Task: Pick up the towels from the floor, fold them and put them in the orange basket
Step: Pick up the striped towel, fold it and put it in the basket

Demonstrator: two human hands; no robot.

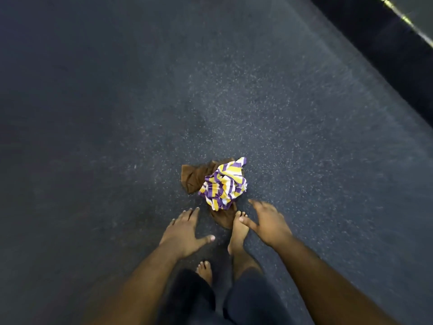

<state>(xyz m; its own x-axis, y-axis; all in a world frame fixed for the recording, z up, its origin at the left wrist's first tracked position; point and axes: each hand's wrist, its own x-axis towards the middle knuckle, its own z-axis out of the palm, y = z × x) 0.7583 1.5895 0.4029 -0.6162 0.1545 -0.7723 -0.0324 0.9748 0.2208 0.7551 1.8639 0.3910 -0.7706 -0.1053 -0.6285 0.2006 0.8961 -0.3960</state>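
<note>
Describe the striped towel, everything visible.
The striped towel is a soft cloth with purple, yellow and white stripes, crumpled into a loose bunch, not folded. It lies on the dark speckled floor, on top of a brown towel that shows at its left and below it. Neither hand grips it: the left hand and right hand hover open just short of it, fingers spread. A bare foot stands close to its near edge, toes on the brown cloth.
</note>
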